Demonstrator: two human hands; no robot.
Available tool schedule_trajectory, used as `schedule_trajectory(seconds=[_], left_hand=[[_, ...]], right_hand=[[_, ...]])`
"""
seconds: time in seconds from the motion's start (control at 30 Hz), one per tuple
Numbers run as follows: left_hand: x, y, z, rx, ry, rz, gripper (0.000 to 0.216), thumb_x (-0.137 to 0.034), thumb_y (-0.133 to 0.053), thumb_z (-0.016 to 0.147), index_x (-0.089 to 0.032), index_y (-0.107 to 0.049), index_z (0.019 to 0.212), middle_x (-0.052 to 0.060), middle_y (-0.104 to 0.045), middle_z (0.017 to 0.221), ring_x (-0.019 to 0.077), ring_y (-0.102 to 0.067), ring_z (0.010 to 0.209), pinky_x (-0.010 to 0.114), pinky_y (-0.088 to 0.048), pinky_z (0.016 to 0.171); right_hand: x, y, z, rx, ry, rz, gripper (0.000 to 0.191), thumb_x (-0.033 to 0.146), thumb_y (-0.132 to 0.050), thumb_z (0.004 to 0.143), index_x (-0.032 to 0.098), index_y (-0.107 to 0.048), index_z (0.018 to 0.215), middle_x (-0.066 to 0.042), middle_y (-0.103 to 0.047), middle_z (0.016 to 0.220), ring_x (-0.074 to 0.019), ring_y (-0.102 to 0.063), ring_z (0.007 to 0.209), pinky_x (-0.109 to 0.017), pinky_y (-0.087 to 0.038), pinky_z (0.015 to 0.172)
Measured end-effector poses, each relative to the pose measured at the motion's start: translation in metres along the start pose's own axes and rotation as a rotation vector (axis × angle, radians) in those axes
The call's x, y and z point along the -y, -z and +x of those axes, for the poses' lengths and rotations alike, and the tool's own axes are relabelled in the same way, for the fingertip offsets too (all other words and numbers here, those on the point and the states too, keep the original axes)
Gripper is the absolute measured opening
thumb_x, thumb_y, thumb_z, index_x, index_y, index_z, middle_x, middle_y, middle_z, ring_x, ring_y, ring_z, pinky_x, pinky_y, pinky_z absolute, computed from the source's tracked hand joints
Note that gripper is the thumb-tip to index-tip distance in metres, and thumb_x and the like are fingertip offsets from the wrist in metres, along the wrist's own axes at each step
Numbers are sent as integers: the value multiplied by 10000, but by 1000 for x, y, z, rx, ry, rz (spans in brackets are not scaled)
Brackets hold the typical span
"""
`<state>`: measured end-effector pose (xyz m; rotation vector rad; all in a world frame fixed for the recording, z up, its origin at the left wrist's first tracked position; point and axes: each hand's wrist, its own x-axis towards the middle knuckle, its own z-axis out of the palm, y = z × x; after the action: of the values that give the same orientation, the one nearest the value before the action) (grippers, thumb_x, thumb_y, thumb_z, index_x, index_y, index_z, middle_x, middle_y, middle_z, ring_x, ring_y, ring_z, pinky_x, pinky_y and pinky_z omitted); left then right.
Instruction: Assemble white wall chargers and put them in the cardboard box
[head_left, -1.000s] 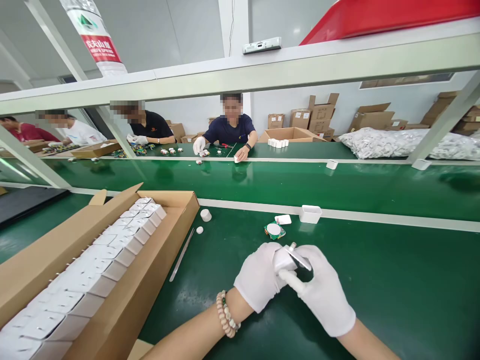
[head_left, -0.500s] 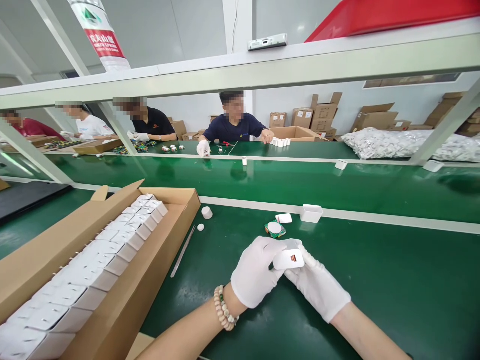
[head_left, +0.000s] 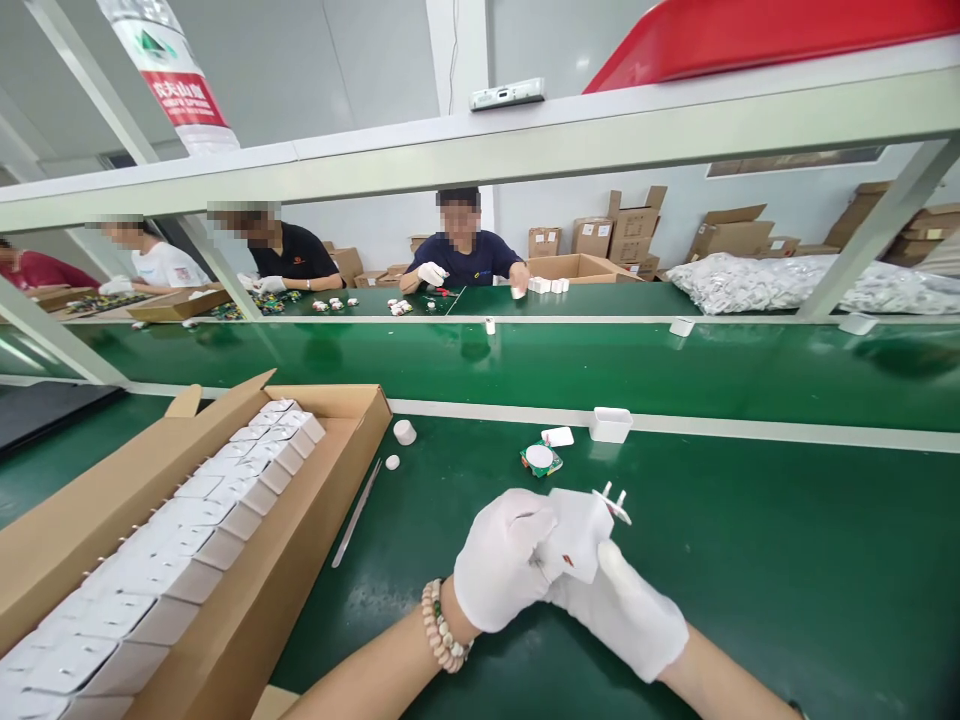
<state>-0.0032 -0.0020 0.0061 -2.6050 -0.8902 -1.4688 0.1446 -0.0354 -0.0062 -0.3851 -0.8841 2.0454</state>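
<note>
My left hand, in a white glove, is closed on the left side of a white plug charger. My gloved right hand grips the same charger from below and the right, its thumb near the lower right edge. A pin plate with two prongs sits tilted at the charger's far right end; whether it is fully seated I cannot tell. Just beyond my hands lie a green circuit board with a white disc on it, a flat white cover and a hollow white case.
A long cardboard box holding rows of white chargers stands at left. Tweezers, a white round cap and a small white disc lie beside it. Co-workers sit across the green belt, under a shelf rail.
The charger has been turned in my hands: its port face now points lower and the two prongs show at the right. The person opposite has raised a gloved hand.
</note>
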Motion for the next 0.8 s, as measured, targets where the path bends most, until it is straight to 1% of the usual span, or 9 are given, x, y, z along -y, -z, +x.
schedule_trajectory(seconds=[0.1, 0.17, 0.23, 0.3, 0.37, 0.47, 0.53, 0.63, 0.8], left_hand=[[9, 0, 6, 262, -43, -87, 78, -165, -549, 789, -151, -542, 865, 81, -620, 830, 193, -601, 751, 315, -530, 671], [15, 8, 14, 398, -77, -138, 152, -143, -546, 787, -153, -562, 938, 99, -618, 950, 218, -593, 896, 365, -514, 802], [20, 20, 22, 454, -57, -181, 325, -87, -526, 791, -174, -537, 1104, 102, -583, 1105, 213, -545, 1050, 382, -464, 919], [21, 30, 28, 432, -38, -213, 386, -94, -545, 812, -203, -507, 1180, 89, -559, 1156, 200, -516, 1091, 369, -435, 948], [17, 32, 32, 438, -93, -232, 286, -172, -588, 833, -211, -546, 1113, 61, -591, 1054, 176, -550, 970, 315, -453, 851], [10, 26, 35, 540, -252, -174, 81, -198, -543, 868, -181, -588, 933, 22, -606, 859, 133, -519, 726, 266, -398, 636], [7, 19, 35, 614, -334, -89, 81, -145, -505, 861, -169, -581, 847, 3, -586, 789, 118, -456, 640, 273, -322, 551], [4, 12, 33, 673, -376, -7, 104, -124, -512, 836, -178, -574, 771, -15, -542, 725, 111, -386, 580, 279, -257, 508], [3, 7, 26, 555, -331, 50, 195, -178, -518, 861, -176, -548, 668, 0, -514, 658, 125, -376, 541, 291, -249, 496]], right_hand=[[3, 6, 4, -192, 61, -161, 283, 435, -708, 724, 226, -600, 882, -27, -614, 840, -213, -574, 819, -357, -462, 747], [7, 15, 10, -337, 165, -395, 251, 283, -768, 659, 215, -541, 742, 18, -547, 756, -167, -530, 739, -307, -443, 691], [7, 26, 17, -408, 259, -628, 326, 187, -790, 594, 215, -501, 741, 40, -513, 744, -147, -503, 710, -293, -436, 681], [2, 36, 21, -405, 285, -718, 410, 160, -783, 568, 227, -495, 853, 45, -519, 762, -149, -511, 707, -309, -453, 697], [-5, 40, 24, -382, 279, -705, 448, 180, -771, 574, 239, -491, 919, 39, -529, 773, -156, -523, 694, -321, -472, 676], [-13, 36, 24, -360, 256, -684, 377, 215, -751, 601, 251, -519, 896, 25, -547, 767, -164, -533, 658, -315, -481, 598], [-14, 32, 22, -360, 244, -692, 324, 218, -731, 617, 254, -537, 874, 22, -552, 744, -169, -536, 641, -308, -477, 567], [-11, 28, 19, -379, 247, -708, 283, 180, -695, 619, 253, -541, 845, 21, -546, 738, -171, -538, 663, -298, -473, 583], [-9, 28, 19, -409, 275, -770, 276, 123, -603, 613, 239, -492, 839, 24, -510, 756, -151, -499, 671, -291, -455, 612]])
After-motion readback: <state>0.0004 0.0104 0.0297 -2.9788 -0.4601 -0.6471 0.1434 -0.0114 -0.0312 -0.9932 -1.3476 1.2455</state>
